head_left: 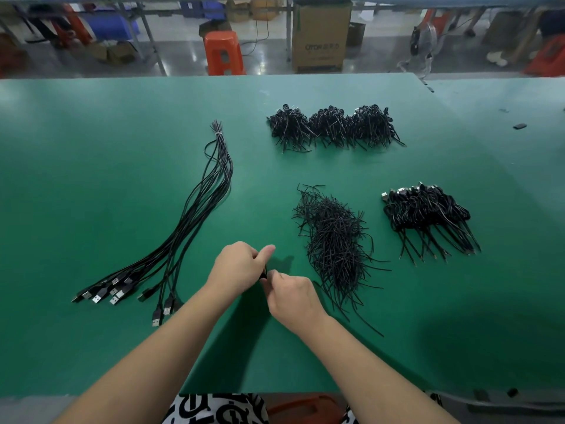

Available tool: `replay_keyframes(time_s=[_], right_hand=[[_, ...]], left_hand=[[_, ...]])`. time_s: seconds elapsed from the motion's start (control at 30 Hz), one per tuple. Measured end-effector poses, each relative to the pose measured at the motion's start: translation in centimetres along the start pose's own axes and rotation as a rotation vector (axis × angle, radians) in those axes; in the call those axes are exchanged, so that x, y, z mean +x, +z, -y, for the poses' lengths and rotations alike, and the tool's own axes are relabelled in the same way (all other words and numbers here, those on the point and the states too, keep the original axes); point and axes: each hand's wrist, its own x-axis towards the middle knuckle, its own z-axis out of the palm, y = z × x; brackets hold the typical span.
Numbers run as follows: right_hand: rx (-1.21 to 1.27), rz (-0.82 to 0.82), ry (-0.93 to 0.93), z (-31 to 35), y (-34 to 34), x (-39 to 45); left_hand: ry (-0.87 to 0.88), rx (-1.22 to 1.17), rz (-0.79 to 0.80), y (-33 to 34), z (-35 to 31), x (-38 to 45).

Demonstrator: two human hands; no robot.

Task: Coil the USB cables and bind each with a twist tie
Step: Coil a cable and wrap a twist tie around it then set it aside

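My left hand (237, 264) and my right hand (290, 296) meet over the green table (122, 123), near its front middle. Both curl their fingers round a small black coiled cable (264, 273), which is mostly hidden between them. A bundle of straight black USB cables (195, 206) lies to the left, plugs toward me, tied with a white band at the far end. A loose heap of black twist ties (334, 243) lies just right of my hands. Coiled and bound cables (428, 218) lie in a pile at the right.
Three more heaps of coiled cables (333, 125) lie in a row at the back of the table. A small dark item (519, 126) lies on the neighbouring table at the far right. Beyond the table stand an orange stool (223, 52) and a cardboard box (321, 38).
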Motion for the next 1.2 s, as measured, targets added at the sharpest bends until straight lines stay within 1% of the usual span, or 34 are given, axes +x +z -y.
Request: replay_keyframes(time_s=[0.07, 0.2, 0.27, 0.4, 0.5, 0.6, 0.73, 0.83, 0.9, 0.97, 1.03, 1.07, 1.13, 1.17, 1.2], right_hand=[[-0.020, -0.011, -0.012, 0.0, 0.1, 0.0], [-0.057, -0.029, -0.011, 0.0, 0.2, 0.1], [-0.058, -0.029, -0.003, 0.0, 0.3, 0.1], [-0.036, -0.032, 0.003, 0.0, 0.3, 0.0], [-0.024, -0.052, -0.006, -0.1, 0.3, 0.1], [-0.130, -0.020, -0.029, 0.0, 0.3, 0.2], [-0.244, 0.012, -0.055, 0.0, 0.4, 0.1], [-0.275, 0.067, -0.057, 0.3, 0.2, 0.1], [-0.246, 0.124, -0.039, 0.4, 0.0, 0.1], [-0.108, 0.286, 0.068, 0.4, -0.2, 0.6], [0.212, 0.489, 0.276, 0.3, -1.2, 1.6], [0.437, 0.525, 0.405, 0.2, -1.9, 2.1], [0.911, 0.496, 0.640, 0.1, -3.4, 3.3], [1.071, 0.464, 0.698, 0.0, -4.0, 3.8], [1.154, 0.440, 0.719, -0.1, -4.5, 4.2]], left_hand=[[0.036, 0.084, 0.001, -0.1, -0.3, 0.0], [0.107, 0.152, 0.099, -0.8, -0.6, 0.0], [0.139, 0.164, 0.102, -1.1, -0.6, 0.1], [0.195, 0.247, 0.056, -0.8, -0.5, -0.2], [0.213, 0.358, 0.088, -0.5, -0.6, -0.4], [0.179, 0.326, 0.159, -0.8, -0.3, -0.2], [0.200, 0.272, 0.252, -1.4, -0.1, 0.1], [0.221, 0.183, 0.268, -1.8, 0.4, 0.2], [0.257, 0.134, 0.265, -1.9, 0.9, 0.1], [0.288, 0.088, 0.233, -1.9, 1.3, -0.2], [0.335, 0.040, 0.147, -2.0, 1.5, -0.3], [0.376, 0.019, 0.090, -2.1, 1.6, -0.4], [0.471, -0.027, -0.010, -2.3, 1.7, -0.6], [0.516, -0.047, -0.050, -2.4, 1.6, -0.8], [0.556, -0.062, -0.086, -2.6, 1.5, -1.0]])
